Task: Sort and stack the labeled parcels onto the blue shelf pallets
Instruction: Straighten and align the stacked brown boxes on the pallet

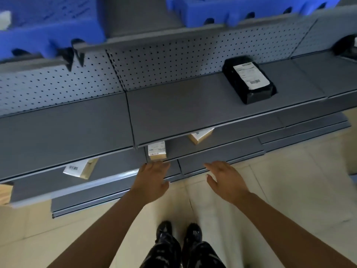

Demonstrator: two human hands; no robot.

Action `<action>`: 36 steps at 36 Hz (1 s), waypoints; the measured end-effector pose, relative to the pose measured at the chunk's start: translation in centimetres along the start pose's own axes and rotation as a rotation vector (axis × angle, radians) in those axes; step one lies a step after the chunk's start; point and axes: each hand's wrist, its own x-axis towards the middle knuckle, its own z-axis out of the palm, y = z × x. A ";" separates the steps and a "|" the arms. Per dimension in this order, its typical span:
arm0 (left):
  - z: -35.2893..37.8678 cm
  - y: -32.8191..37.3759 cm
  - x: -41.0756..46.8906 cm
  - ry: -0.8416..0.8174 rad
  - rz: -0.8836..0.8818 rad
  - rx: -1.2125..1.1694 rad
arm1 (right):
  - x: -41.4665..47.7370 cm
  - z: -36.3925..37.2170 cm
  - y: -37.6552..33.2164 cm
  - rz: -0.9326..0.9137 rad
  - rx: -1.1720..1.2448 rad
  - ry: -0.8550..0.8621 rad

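A black wrapped parcel (pixel 249 80) with a white label lies on the upper grey shelf (pixel 183 111) at the right. On the shelf below, three small brown boxes with labels stand: one in the middle (pixel 157 150), one to its right (pixel 201 135) half hidden under the upper shelf, one at the left (pixel 81 168). My left hand (pixel 152 180) is open just in front of the middle box, empty. My right hand (pixel 226 180) is open and empty, out over the lower shelf's edge. Blue pallets (pixel 48 29) (pixel 231 10) sit on top of the shelving.
A perforated grey back panel (pixel 154 60) rises behind the upper shelf. Another brown box corner (pixel 5 192) shows at the far left edge. More grey shelf tiers step down toward the beige tiled floor (pixel 289 190). My feet (pixel 179 231) stand close to the shelving.
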 end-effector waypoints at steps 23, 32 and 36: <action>20.1 -10.9 18.3 0.240 -0.115 0.101 | 22.1 20.4 10.3 0.089 -0.205 0.123; 24.3 -13.7 21.4 0.298 -0.155 0.149 | 29.3 23.5 11.5 0.203 -0.333 0.053; 24.3 -14.2 21.6 0.385 -0.123 0.137 | 29.5 23.9 11.8 0.196 -0.350 0.049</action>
